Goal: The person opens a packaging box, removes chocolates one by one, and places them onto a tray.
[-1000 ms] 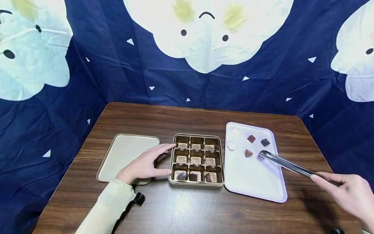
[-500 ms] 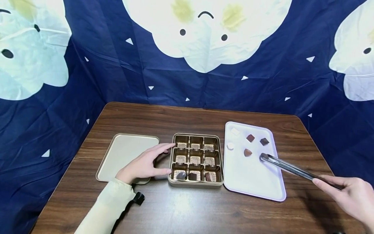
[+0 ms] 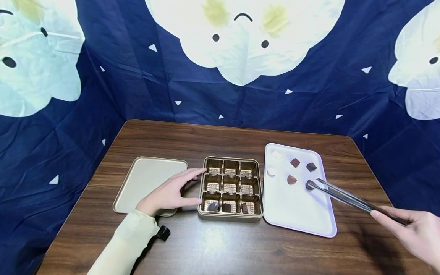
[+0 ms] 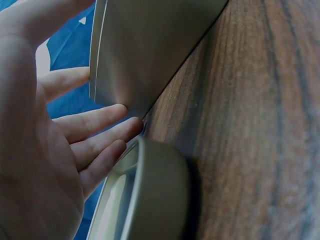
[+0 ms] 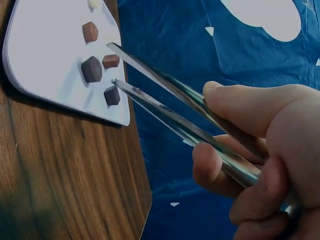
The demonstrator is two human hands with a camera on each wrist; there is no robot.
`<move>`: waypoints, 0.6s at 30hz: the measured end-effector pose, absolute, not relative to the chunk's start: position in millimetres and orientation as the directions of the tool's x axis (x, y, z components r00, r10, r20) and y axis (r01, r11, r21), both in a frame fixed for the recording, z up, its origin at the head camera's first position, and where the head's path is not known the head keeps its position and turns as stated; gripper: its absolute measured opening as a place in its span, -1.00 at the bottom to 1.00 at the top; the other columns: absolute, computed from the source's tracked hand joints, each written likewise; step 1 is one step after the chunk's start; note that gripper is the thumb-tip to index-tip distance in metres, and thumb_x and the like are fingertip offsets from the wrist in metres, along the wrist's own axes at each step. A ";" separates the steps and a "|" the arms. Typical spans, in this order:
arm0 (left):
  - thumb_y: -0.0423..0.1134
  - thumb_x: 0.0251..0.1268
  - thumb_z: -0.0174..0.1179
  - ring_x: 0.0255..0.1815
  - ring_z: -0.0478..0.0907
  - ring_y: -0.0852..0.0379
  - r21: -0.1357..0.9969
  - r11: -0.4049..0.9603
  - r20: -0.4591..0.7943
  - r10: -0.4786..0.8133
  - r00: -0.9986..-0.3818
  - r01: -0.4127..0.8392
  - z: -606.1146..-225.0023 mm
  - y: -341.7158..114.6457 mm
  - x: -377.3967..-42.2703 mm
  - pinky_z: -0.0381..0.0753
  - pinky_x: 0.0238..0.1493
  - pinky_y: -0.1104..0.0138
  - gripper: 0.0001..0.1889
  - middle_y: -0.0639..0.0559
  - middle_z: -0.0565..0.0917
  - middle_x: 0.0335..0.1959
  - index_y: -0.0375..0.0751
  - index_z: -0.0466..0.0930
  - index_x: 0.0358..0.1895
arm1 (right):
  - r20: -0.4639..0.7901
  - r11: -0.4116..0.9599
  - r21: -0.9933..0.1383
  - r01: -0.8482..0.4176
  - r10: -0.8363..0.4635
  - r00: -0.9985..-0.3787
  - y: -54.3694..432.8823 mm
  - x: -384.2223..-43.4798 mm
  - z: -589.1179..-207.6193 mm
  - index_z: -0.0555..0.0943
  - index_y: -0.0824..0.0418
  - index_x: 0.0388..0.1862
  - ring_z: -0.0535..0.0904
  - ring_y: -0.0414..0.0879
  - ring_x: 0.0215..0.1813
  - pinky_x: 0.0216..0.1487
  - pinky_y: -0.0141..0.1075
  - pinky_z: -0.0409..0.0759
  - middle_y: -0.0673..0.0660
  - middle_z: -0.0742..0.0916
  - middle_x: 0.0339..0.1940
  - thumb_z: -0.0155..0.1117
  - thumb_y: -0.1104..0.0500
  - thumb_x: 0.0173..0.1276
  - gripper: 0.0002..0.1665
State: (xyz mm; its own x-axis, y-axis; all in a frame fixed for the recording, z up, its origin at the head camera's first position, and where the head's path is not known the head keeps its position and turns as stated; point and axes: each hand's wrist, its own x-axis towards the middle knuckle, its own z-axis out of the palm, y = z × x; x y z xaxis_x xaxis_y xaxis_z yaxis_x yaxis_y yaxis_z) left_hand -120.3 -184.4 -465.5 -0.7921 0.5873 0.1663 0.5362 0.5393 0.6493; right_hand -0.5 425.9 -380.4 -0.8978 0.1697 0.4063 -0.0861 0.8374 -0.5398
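Note:
My right hand (image 3: 409,229) holds a pair of metal tongs (image 3: 350,198), thumb on one arm and fingers around the other. Their tips are spread and stand at a dark chocolate (image 3: 309,185) on the white tray (image 3: 295,214). In the right wrist view the tips hover apart near that dark chocolate (image 5: 92,69); whether they touch it I cannot tell. My left hand (image 3: 168,193) rests with straight fingers and thumb against the left side of a gold tin (image 3: 230,217) with nine compartments. The left wrist view shows fingertips on the tin's wall (image 4: 150,45).
In the tin's front row lie a dark oval chocolate (image 3: 213,206), a dark square one (image 3: 226,207) and a brown one (image 3: 245,207). Further chocolates, such as a brown one (image 3: 291,179) and a white round one (image 3: 271,172), lie on the tray. A flat lid (image 3: 144,183) lies left.
The tongs' tips have spread apart and swung slightly, so the dark chocolate beneath them now shows. The left hand and the tin have stayed put.

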 end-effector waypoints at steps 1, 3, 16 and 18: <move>0.24 0.21 0.48 0.37 0.53 0.03 0.650 0.539 0.167 0.587 -0.792 0.536 -465.7 -184.5 -120.3 0.47 0.42 -0.09 0.00 0.13 0.42 0.54 0.04 0.22 0.66 | 0.417 0.830 -0.549 -0.101 0.167 -0.893 424.7 -0.9 -379.8 0.56 -0.80 -0.27 0.07 -0.51 -0.81 -0.84 -0.45 0.03 -0.25 0.42 -0.94 0.67 0.35 0.02 -0.09; 0.25 0.21 0.48 0.37 0.53 0.03 0.650 0.540 0.167 0.586 -0.793 0.535 -466.1 -184.6 -120.4 0.47 0.42 -0.09 0.00 0.13 0.42 0.54 0.04 0.23 0.66 | 0.436 0.820 -0.557 -0.131 0.154 -0.887 420.9 -1.9 -377.9 0.61 -0.72 -0.25 0.10 -0.50 -0.81 -0.83 -0.46 0.04 -0.25 0.49 -0.90 0.67 0.39 0.01 -0.11; 0.24 0.21 0.49 0.39 0.52 0.04 0.649 0.546 0.157 0.585 -0.796 0.530 -465.1 -184.5 -119.9 0.44 0.45 -0.07 0.01 0.13 0.40 0.55 0.06 0.21 0.67 | 0.534 0.804 -0.428 -0.413 -0.143 -0.833 374.3 -18.2 -355.1 0.88 0.21 -0.24 0.32 -0.52 -0.74 -0.68 -0.58 0.25 -0.42 0.72 -0.51 0.70 0.47 -0.19 -0.56; 0.22 0.20 0.50 0.39 0.51 0.05 0.652 0.545 0.155 0.585 -0.796 0.528 -465.0 -184.4 -120.0 0.44 0.46 -0.07 0.01 0.13 0.40 0.55 0.06 0.21 0.67 | 0.525 0.787 -0.416 -0.456 -0.201 -0.827 363.2 -21.6 -351.2 0.88 0.19 -0.21 0.28 -0.52 -0.76 -0.71 -0.58 0.22 -0.36 0.74 -0.52 0.70 0.47 -0.17 -0.54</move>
